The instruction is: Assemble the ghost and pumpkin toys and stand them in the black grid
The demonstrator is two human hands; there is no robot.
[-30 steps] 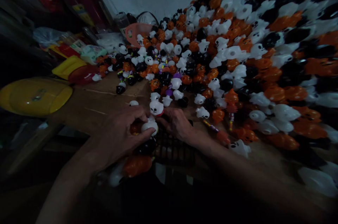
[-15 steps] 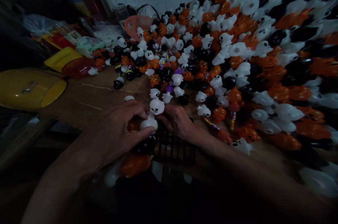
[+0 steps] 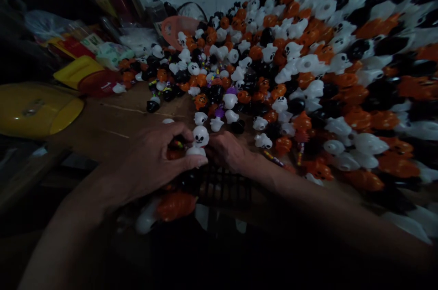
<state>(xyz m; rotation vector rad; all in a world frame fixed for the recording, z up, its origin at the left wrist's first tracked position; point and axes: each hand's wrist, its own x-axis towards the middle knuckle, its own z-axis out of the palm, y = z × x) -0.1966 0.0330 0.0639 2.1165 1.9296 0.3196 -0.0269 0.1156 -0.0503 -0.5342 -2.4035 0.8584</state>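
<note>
A small white skull figure (image 3: 200, 136) stands upright between my hands, its printed face towards me. My left hand (image 3: 160, 151) is closed on it, thumb across its white lower part and fingers behind. My right hand (image 3: 227, 149) is closed at the figure's right side; its fingertips are in shadow, so what they pinch cannot be made out. Under my left hand hang an orange figure (image 3: 176, 205) and a white one (image 3: 147, 219), with a dark one above them. Beneath my hands lies a black grid basket (image 3: 227, 187).
A big heap of white, orange and black figures (image 3: 308, 66) fills the right and back of the wooden table (image 3: 112, 114). Some have beaded strings. At left lie a yellow container (image 3: 37, 110) and a red-yellow scoop (image 3: 97, 82). A pink basket (image 3: 174, 30) stands behind.
The skull figure has risen slightly and now faces me more squarely. My left thumb has slid right across its base, and my right hand has moved a little up and left.
</note>
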